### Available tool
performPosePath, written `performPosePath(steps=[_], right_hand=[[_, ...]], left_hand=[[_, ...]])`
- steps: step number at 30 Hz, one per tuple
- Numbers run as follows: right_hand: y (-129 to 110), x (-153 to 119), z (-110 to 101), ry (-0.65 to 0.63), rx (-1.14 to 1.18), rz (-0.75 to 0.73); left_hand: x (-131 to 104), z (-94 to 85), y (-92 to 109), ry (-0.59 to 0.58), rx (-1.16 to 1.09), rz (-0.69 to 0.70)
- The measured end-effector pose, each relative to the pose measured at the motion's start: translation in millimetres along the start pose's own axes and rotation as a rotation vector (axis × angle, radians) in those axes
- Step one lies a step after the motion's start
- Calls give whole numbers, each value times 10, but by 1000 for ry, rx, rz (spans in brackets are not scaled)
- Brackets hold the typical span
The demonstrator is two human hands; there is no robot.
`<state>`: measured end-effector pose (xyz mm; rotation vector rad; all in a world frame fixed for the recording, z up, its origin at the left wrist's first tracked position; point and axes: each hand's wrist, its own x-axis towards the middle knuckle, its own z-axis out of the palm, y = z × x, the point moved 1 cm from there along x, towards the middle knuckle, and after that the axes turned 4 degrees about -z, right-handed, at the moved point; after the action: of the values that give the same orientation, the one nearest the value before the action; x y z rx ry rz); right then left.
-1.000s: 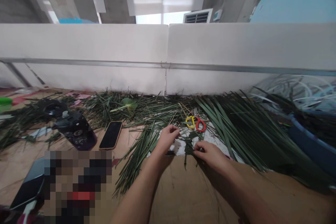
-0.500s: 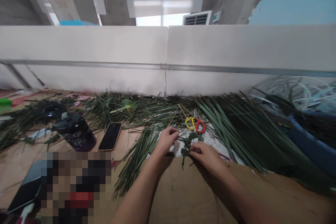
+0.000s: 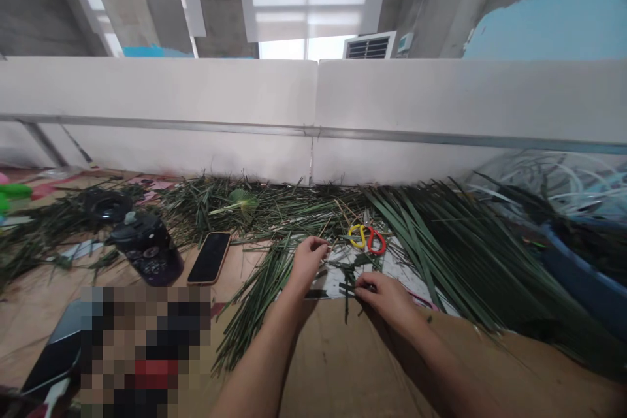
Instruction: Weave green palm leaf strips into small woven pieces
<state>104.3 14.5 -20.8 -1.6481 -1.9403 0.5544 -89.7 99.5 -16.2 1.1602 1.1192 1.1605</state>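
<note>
My right hand (image 3: 382, 290) pinches a dark green leaf piece (image 3: 347, 289) with narrow strips sticking out of it, above the edge of the cardboard. To its left, my left hand (image 3: 310, 260) is raised with thumb and fingers drawn together. Whatever may be in that pinch is too small to make out. Just beyond the hands lie scissors (image 3: 376, 241) with one yellow and one red handle. A bundle of cut green leaf strips (image 3: 255, 297) lies beside my left forearm. Long green leaf blades (image 3: 416, 235) fan out on the right.
A phone (image 3: 209, 258) and a dark bottle (image 3: 147, 248) stand or lie on the left. Loose leaf strips (image 3: 289, 199) run along the white partition (image 3: 196, 91). At the right is a blue tub (image 3: 582, 274). Cardboard (image 3: 353, 359) covers the near side.
The view has shifted slightly. My left hand has stayed in a similar raised pinch, and the leaf piece in my right hand has turned a little.
</note>
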Motion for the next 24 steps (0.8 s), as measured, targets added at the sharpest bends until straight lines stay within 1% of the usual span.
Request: performPosePath(steps=[3, 5, 7, 11, 13, 17, 19, 22, 23, 24], right_hand=[[4, 6, 37, 48, -10, 10], [31, 22, 48, 91, 92, 46], [56, 38, 40, 121, 354, 87], [12, 21, -29, 54, 1110, 214], [-45, -9, -77, 26, 1324, 291], [-109, -54, -137, 43, 1454, 395], [-112, -64, -145, 59, 1499, 395], [-121, -82, -152, 37, 1561, 360], [-131, -89, -157, 27, 1577, 339], [-144, -97, -163, 17, 1591, 318]], left_hand=[[1, -7, 24, -1, -35, 5], [10, -28, 50, 6, -61, 9], [21, -62, 83, 14, -87, 12], [13, -115, 151, -11, -132, -8], [-14, -110, 173, -52, -144, -34], [-58, -68, 170, -164, -160, -115], [-51, -74, 158, -155, -185, -125], [-27, -123, 153, -97, -239, -123], [-28, -137, 157, -106, -251, -129], [-37, -146, 167, -139, -258, -138]])
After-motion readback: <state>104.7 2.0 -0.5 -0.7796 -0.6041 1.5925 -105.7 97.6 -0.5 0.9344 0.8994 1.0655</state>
